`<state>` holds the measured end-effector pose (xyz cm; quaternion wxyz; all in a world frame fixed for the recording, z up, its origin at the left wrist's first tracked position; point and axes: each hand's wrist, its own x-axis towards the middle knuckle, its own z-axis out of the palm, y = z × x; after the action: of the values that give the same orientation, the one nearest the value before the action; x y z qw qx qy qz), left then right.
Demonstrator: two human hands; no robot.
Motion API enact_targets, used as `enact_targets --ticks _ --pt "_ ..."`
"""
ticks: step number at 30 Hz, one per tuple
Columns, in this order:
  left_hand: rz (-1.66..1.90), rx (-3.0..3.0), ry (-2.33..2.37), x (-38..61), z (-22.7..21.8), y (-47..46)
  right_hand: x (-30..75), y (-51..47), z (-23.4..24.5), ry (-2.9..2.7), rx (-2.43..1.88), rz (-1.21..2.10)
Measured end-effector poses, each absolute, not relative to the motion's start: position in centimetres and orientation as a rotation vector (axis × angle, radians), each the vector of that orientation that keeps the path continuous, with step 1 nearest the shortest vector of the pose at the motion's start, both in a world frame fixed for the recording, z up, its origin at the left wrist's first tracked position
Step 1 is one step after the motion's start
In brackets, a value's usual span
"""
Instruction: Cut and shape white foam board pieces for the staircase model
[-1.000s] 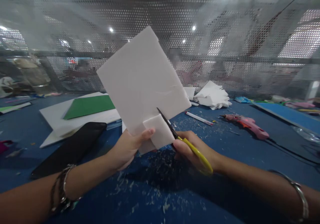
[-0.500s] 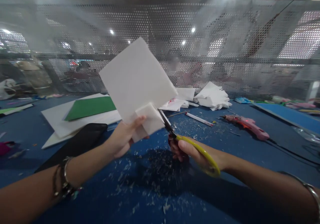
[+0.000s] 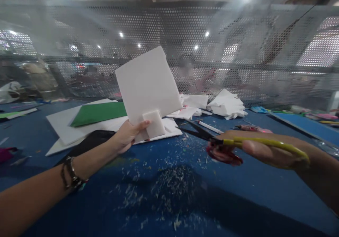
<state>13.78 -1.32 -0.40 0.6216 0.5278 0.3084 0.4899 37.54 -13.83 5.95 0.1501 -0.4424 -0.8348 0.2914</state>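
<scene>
Head view: above the worktop, the left grip pinches a white sheet and small square, which might slip if the thumb eases; the right grip wraps scissors (parted blades could nick fingers).

- Left hand, 8 o'clock of centre: pinching white sheet plus small square, square in front.
- Right hand, 4: holding scissors, blades spread, tips toward 9, apart from square.
- Green sheet, 9.
- Blue board, 3.
- Scraps, 6.
</scene>
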Motion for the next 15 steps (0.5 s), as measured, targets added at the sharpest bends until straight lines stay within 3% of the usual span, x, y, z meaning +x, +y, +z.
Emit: enact_targets --ticks 15 --pt "0.903 1.274 0.672 14.1 0.7 -4.5 36.5 -13.9 6.8 -2.434 -1.382 0.819"
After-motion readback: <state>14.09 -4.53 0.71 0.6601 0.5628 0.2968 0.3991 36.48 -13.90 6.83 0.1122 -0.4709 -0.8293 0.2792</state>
